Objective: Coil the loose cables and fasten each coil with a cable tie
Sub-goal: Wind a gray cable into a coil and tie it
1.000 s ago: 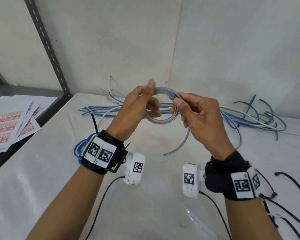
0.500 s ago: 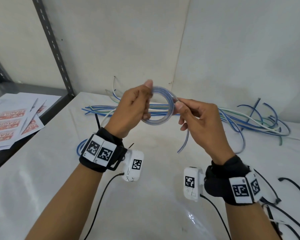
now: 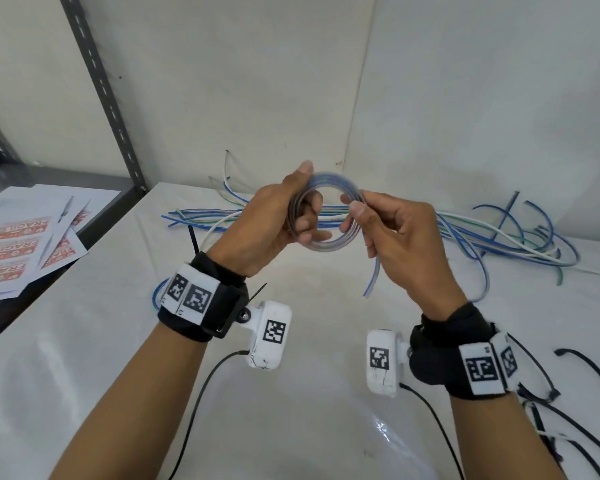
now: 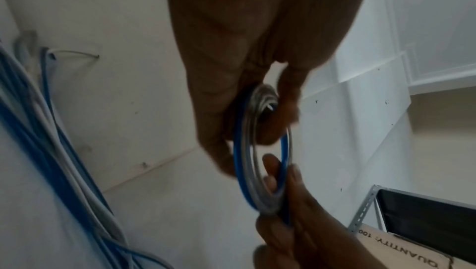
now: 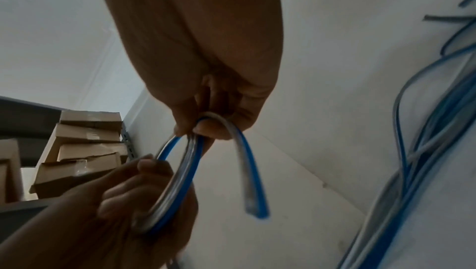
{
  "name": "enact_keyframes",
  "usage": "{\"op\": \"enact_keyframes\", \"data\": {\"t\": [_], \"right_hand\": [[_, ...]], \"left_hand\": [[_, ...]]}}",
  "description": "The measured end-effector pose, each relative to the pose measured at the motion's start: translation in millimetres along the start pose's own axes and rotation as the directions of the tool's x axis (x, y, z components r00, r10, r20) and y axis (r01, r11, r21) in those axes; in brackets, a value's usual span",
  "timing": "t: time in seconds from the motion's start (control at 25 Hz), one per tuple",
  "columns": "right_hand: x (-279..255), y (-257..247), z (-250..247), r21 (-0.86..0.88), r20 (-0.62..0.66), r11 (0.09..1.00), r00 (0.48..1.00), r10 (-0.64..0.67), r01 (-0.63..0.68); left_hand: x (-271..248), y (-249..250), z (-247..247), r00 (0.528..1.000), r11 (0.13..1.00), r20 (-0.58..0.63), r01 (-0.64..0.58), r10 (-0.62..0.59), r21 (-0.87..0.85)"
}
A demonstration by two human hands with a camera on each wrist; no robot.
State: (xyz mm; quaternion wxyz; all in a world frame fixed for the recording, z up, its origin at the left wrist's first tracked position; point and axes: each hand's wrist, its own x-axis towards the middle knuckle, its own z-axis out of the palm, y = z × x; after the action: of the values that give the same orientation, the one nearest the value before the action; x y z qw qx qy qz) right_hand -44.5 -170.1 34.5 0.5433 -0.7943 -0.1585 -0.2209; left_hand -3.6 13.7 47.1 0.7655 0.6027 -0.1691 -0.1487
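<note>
Two hands were busy with one cable, above the middle of the table. In the head view my left hand gripped the coil on its left side, fingers curled through the ring and thumb on top. My right hand pinched the right side of the ring, and the short free end hung down from it. The loose cables lay along the far edge of the table, and black cable ties lay near its right edge.

In the left wrist view the ring stood edge-on, blue and clear turns packed together, with fingers of both hands on it.

In the right wrist view my thumb and finger were closed on the cable where the tail left the coil.

I judged the coiling step almost finished: only this tail remained. The next move called for laying it onto the ring, keeping the turns squeezed in the left hand, and freeing the right hand to fetch a tie.
</note>
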Motion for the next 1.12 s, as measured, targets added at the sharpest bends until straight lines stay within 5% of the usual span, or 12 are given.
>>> {"op": "enact_keyframes", "data": {"t": [0.16, 0.36, 0.56, 0.8, 1.0, 1.12], "right_hand": [[-1, -7, -22, -0.150, 0.190, 0.989, 0.982, 0.017, 0.012], [-3, -7, -27, -0.271, 0.293, 0.963, 0.953, 0.078, 0.005], [0, 1, -18, -0.148, 0.132, 0.988, 0.989, 0.067, -0.047], [-1, 1, 9, 0.198, 0.014, 0.969, 0.989, 0.150, -0.149], [-1, 2, 14, 0.132, -0.041, 0.989, 0.996, 0.078, -0.071], [1, 1, -4, 0.036, -0.007, 0.999, 1.000, 0.016, -0.016]], "left_hand": [[-9, -2, -3, 0.995, 0.950, 0.102, -0.055, 0.025, 0.307], [-10, -7, 2, 0.986, 0.924, 0.167, -0.059, -0.005, 0.377], [-5, -9, 6, 0.987, 0.966, 0.059, -0.156, 0.147, 0.208], [1, -11, 9, 0.968, 0.968, -0.071, -0.244, 0.239, -0.066], [3, -17, 15, 0.963, 0.961, -0.098, -0.260, 0.250, -0.097], [1, -12, 10, 0.985, 0.985, -0.028, -0.172, 0.171, -0.018]]}}
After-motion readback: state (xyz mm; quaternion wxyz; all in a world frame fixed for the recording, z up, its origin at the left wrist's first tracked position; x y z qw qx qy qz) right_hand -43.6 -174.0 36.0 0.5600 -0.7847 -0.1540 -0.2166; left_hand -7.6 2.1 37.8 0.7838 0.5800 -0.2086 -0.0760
